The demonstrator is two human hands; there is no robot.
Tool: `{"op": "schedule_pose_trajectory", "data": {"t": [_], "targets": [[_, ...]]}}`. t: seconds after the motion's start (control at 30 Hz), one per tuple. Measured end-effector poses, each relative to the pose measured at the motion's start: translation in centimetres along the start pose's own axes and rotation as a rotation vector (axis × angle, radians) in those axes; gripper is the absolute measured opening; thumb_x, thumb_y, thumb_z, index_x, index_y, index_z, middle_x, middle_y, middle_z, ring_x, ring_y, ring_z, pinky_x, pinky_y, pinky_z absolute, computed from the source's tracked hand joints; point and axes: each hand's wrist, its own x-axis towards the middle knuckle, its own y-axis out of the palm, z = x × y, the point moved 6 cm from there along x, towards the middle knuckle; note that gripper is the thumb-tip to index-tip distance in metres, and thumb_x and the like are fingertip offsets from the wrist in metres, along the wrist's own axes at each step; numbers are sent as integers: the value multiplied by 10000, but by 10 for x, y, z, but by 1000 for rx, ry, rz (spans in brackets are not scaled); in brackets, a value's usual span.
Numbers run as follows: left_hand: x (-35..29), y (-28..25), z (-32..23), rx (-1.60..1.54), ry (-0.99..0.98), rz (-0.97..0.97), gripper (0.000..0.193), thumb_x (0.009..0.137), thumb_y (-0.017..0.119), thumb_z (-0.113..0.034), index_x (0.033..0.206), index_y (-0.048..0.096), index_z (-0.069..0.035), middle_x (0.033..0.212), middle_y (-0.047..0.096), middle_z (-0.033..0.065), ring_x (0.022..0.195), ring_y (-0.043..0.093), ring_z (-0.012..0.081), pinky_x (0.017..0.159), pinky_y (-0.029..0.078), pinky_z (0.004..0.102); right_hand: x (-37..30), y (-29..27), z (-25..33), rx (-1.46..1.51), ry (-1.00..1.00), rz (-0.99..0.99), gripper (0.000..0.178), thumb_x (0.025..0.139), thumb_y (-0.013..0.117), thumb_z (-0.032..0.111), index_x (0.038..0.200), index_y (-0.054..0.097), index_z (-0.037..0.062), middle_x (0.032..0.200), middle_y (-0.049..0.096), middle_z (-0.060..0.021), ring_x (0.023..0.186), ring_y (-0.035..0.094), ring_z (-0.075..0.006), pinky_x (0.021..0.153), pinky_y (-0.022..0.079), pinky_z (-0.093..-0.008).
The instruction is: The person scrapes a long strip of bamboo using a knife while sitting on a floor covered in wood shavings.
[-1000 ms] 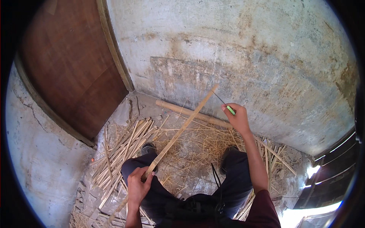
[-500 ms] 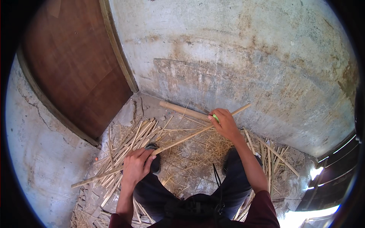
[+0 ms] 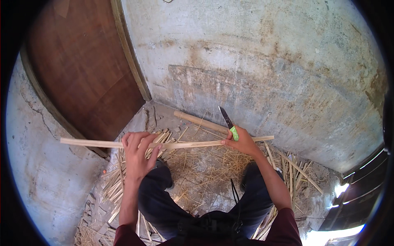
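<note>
A long, pale split bamboo strip (image 3: 188,144) lies nearly level across in front of me, raised above my feet. My left hand (image 3: 138,153) grips it left of its middle, fingers curled over the top and thumb beneath. Toward the strip's right end, my right hand (image 3: 242,142) pinches it while also holding a knife (image 3: 234,133) with a green handle. The dark blade points up and away, clear of the strip. Part of the knife handle is hidden in my palm.
Cut bamboo strips (image 3: 115,186) are piled by my left foot, and more sticks (image 3: 297,174) lie to the right. A thicker bamboo pole (image 3: 197,119) rests near the stained wall (image 3: 262,74). Shavings litter the floor; a brown door (image 3: 82,69) stands at left.
The strip has swung from a slant to nearly level, its left end rising. My left hand moved up and away; my right hand lowered slightly, and the knife blade now points upward in plain sight.
</note>
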Motion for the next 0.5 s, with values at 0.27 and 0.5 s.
{"op": "schedule_pose_trajectory", "data": {"t": [0.27, 0.5], "targets": [[-81, 110, -17, -708, -187, 580, 160, 943, 804, -132, 1057, 761, -29, 951, 716, 69, 858, 680, 152, 739, 515, 298, 7, 15, -2, 288, -37, -63, 360, 948, 862, 166, 1047, 529, 71, 851, 678, -29, 695, 654, -94, 586, 533, -282], [-81, 188, -15, -1192, -651, 452, 543, 1040, 755, -207, 1522, 570, -40, 1274, 732, 106, 1121, 679, 150, 952, 551, 336, 5, 20, 6, 416, -130, -134, 277, 1001, 770, 81, 1052, 497, 78, 919, 692, -75, 760, 669, -114, 642, 544, -294]]}}
